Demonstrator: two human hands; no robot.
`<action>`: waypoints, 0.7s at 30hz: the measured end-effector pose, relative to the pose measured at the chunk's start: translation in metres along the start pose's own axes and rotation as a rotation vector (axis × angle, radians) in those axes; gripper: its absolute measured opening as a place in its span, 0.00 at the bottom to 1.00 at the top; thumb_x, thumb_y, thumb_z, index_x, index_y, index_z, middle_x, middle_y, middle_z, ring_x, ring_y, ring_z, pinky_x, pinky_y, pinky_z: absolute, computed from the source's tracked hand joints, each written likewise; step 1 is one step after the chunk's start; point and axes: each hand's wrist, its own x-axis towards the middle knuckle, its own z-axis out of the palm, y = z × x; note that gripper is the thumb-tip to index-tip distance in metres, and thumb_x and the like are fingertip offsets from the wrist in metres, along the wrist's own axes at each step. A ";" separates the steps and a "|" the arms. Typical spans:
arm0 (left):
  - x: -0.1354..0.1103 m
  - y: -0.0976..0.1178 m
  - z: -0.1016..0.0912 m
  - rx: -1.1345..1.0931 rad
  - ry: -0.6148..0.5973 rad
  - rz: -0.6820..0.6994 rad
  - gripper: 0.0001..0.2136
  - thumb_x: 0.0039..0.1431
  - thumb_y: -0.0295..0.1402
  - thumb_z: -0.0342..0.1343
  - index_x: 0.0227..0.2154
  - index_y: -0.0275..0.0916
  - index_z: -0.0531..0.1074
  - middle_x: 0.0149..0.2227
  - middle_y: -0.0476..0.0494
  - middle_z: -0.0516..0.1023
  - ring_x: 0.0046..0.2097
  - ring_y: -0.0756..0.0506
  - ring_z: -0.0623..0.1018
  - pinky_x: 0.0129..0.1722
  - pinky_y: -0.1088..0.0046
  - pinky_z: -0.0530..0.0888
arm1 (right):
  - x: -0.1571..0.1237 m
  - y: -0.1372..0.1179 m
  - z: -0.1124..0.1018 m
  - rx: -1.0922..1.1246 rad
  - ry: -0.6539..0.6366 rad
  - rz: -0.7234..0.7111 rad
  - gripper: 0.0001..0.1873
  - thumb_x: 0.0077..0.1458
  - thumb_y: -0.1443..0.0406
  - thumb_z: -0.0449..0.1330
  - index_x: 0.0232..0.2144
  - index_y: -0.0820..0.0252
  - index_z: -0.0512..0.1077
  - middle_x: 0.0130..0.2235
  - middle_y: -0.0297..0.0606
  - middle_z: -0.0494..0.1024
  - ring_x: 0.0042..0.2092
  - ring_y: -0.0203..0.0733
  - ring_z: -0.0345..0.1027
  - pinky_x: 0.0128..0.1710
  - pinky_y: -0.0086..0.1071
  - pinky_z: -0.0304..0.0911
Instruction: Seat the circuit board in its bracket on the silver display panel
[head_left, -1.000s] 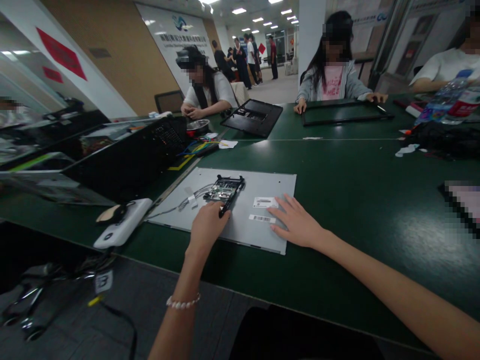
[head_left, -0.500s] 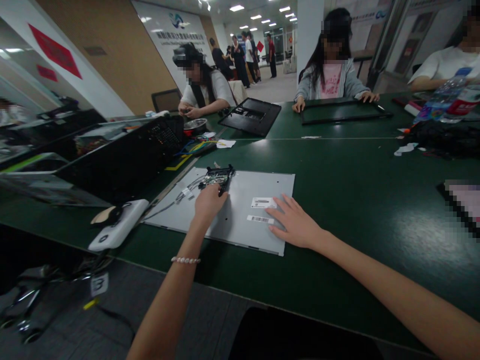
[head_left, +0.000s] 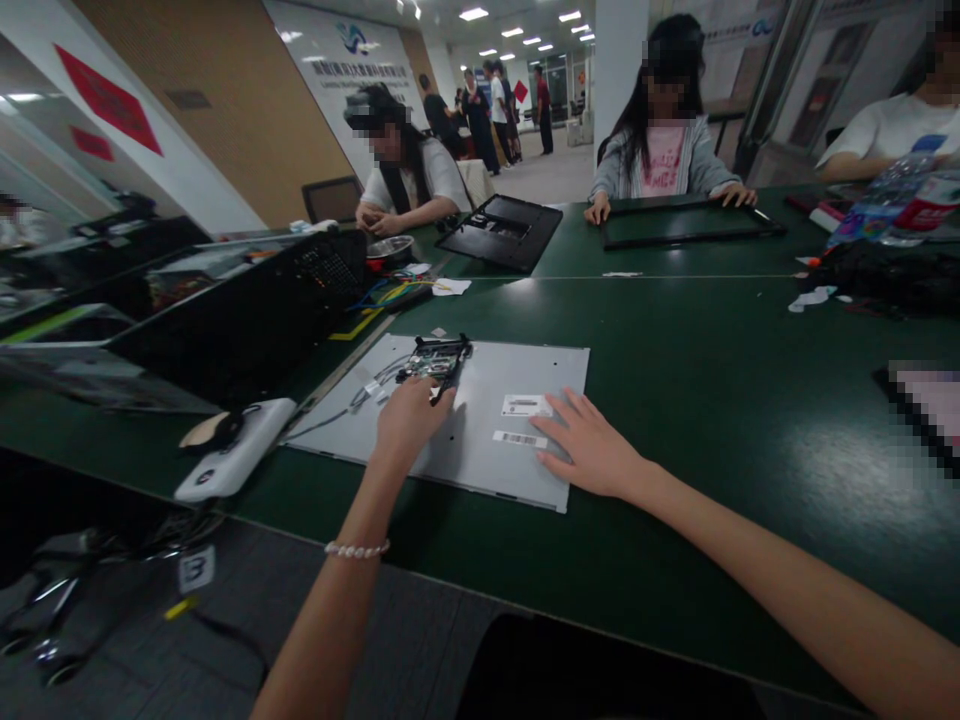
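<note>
A flat grey panel [head_left: 480, 460], like the metal back of a display, lies on the green table with two white labels on it. Near its far edge is a black bracket with a green circuit board [head_left: 439, 360], with grey cables running from it to the left. My left hand [head_left: 409, 420] pinches the bracket's near end between thumb and fingers; its fingertips are partly hidden. My right hand [head_left: 589, 445] rests flat with fingers spread on the panel's right part, touching beside the labels.
A white device [head_left: 236, 450] sits at the table's left edge, near a large black casing [head_left: 247, 320]. Across the table lie a black back cover [head_left: 502, 232] and a black frame [head_left: 690, 240] under another person's hands. Bottles [head_left: 900, 200] stand at right.
My left hand has drawn slightly back towards me and left, and the bracket's near end shows more. My right hand stays in place on the panel.
</note>
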 end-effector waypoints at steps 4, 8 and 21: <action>-0.003 -0.021 -0.008 0.092 0.102 -0.091 0.20 0.63 0.40 0.46 0.50 0.35 0.73 0.49 0.33 0.74 0.50 0.36 0.73 0.49 0.62 0.70 | 0.000 0.000 0.000 0.002 -0.003 0.000 0.33 0.65 0.48 0.44 0.66 0.57 0.58 0.70 0.47 0.49 0.71 0.62 0.32 0.67 0.56 0.36; 0.001 -0.053 -0.008 0.201 0.095 -0.173 0.20 0.59 0.32 0.49 0.53 0.34 0.72 0.52 0.32 0.73 0.53 0.34 0.71 0.50 0.61 0.69 | 0.000 0.000 0.001 -0.003 -0.002 0.002 0.33 0.65 0.48 0.45 0.65 0.58 0.58 0.70 0.47 0.49 0.71 0.62 0.32 0.67 0.55 0.36; 0.091 -0.065 -0.030 0.122 0.324 -0.178 0.18 0.66 0.31 0.44 0.49 0.30 0.75 0.49 0.29 0.75 0.49 0.37 0.71 0.45 0.61 0.67 | 0.001 0.001 0.005 -0.030 0.041 -0.016 0.32 0.65 0.50 0.46 0.64 0.58 0.60 0.69 0.51 0.52 0.70 0.63 0.35 0.66 0.57 0.39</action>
